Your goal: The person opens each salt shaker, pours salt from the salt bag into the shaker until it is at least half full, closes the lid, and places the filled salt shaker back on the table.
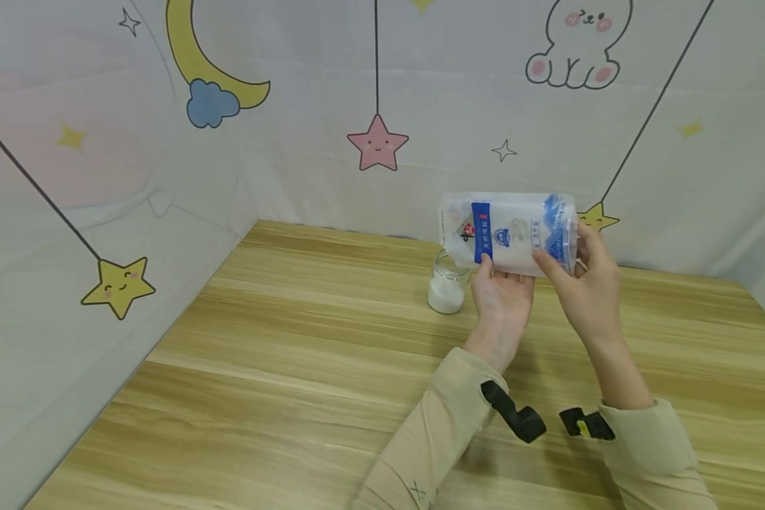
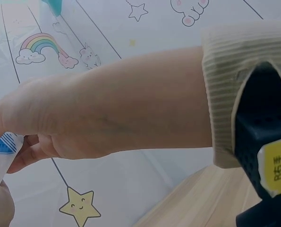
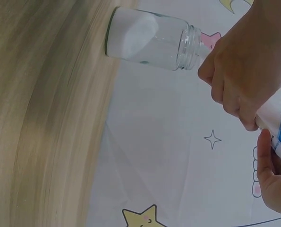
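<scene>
A white and blue plastic bag of salt (image 1: 525, 230) lies on its side in the air, its left end over a glass jar (image 1: 446, 292). My left hand (image 1: 502, 301) holds the bag from below, thumb on its front. At the bag's right end, my right hand (image 1: 588, 287) grips it with the thumb in front and fingers behind. White grains fill the lower part of the jar, which stands open on the table, as the right wrist view also shows. Mostly my right hand (image 2: 34, 111) and forearm appear in the left wrist view, with the bag cut off at the edge.
The wooden table (image 1: 261, 368) reaches back to a white printed cloth (image 1: 306, 163) hanging behind and at the sides. A black wrist camera (image 1: 516, 414) is strapped to the left sleeve, and another (image 1: 586, 425) to the right one.
</scene>
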`<state>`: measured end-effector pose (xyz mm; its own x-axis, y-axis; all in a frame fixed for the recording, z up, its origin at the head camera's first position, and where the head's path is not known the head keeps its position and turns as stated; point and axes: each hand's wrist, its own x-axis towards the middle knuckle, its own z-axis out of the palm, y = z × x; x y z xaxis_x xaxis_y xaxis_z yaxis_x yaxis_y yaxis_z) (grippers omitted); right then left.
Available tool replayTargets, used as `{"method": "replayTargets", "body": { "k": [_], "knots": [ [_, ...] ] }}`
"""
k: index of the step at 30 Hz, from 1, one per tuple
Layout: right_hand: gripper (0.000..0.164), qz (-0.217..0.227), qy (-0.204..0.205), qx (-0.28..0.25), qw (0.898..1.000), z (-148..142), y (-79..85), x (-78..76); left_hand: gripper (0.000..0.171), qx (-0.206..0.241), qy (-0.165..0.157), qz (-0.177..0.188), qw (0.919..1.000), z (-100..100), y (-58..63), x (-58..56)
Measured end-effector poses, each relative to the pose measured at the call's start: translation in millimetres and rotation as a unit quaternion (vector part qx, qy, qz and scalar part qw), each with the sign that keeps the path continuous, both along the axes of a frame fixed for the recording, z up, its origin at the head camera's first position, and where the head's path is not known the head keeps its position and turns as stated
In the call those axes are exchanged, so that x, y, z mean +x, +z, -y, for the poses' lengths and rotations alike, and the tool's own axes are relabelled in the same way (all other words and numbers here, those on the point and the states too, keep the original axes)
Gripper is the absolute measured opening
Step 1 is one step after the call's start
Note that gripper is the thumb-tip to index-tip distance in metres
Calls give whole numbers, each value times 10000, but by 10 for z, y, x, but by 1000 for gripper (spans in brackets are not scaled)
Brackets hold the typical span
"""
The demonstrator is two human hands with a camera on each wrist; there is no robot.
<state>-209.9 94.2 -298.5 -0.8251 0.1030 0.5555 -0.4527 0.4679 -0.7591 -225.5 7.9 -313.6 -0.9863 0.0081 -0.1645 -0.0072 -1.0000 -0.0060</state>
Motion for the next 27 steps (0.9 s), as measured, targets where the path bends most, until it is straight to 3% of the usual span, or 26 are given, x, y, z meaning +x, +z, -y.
{"method": "replayTargets", "body": {
  "k": [11,27],
  "knots": [
    [65,-8,-26,-161,9999,3,-7,-1,45,64,-13,-48,10000,6,-10,21],
    [53,-173,-27,-299,9994,33,-16,-15,44,40,-17,-45,10000,13,0,11]
  ]
}}
